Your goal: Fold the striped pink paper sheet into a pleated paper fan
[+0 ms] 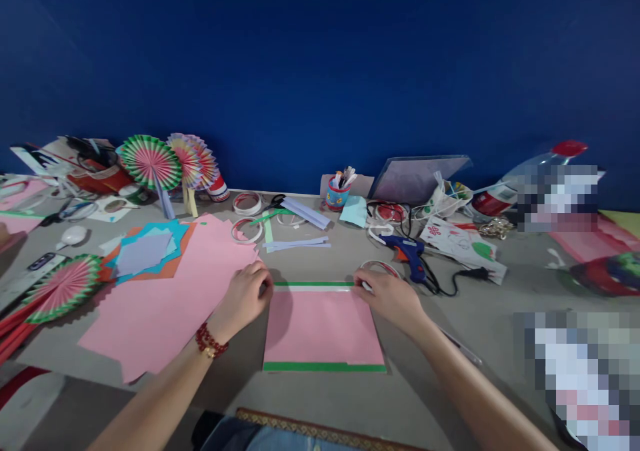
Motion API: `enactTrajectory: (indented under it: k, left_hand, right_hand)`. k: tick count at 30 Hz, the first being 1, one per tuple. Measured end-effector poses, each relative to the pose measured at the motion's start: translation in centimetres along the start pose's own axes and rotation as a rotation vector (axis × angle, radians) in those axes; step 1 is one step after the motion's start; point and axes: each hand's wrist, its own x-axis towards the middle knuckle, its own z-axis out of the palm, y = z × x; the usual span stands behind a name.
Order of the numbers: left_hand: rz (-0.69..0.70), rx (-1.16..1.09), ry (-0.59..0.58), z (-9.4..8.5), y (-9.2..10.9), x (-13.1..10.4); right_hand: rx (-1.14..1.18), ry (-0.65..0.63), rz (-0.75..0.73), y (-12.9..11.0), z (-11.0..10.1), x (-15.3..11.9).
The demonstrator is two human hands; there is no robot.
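A pink sheet of paper [323, 328] lies flat in front of me, with green strips along its far and near edges and a whitish band just inside the far one. My left hand [249, 290] is closed at the sheet's far left corner, thumb and fingers bent together. At the far right corner, my right hand [389, 296] pinches the edge in the same way. Fingertips on both sides are partly hidden. Beside my left forearm lies a stack of larger pink sheets [170, 304]. A roll of tape [380, 268] sits just behind my right hand.
A blue glue gun [407, 251] with a black cord lies to the right. Tape rolls [247, 203], lilac paper strips [305, 212] and a pen cup [336, 194] stand farther back. Folded paper fans [151, 162] are at left; a plastic bottle [500, 194] leans at right.
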Motion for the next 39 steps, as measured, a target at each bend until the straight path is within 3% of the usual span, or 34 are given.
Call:
enactTrajectory:
  k: [22, 28, 30, 32, 35, 39]
  left_hand:
    - [-0.020, -0.008, 0.053, 0.0, 0.1, -0.1]
    - [-0.012, 0.083, 0.079, -0.1, 1.0, -0.7]
    - [0.050, 0.127, 0.094, -0.3, 1.8, -0.9]
    - [0.200, 0.153, 0.055, -0.4, 3.0, -1.1]
    - [0.460, 0.154, -0.108, 0.1, 4.7, -1.2]
    - [0.518, 0.161, -0.219, 1.7, 5.0, -1.5]
  right_hand:
    - [-0.027, 0.025, 0.022, -0.2, 0.1, 0.0]
    - [-0.020, 0.046, 0.020, 0.0, 0.3, 0.0]
    - [-0.015, 0.043, 0.018, 0.0, 0.3, 0.0]
    - [-0.018, 0.037, 0.017, 0.0, 0.3, -0.1]
    - [-0.032, 0.045, 0.018, -0.1, 0.3, -0.1]
    - [-0.033, 0.064, 0.016, 0.0, 0.5, -0.1]
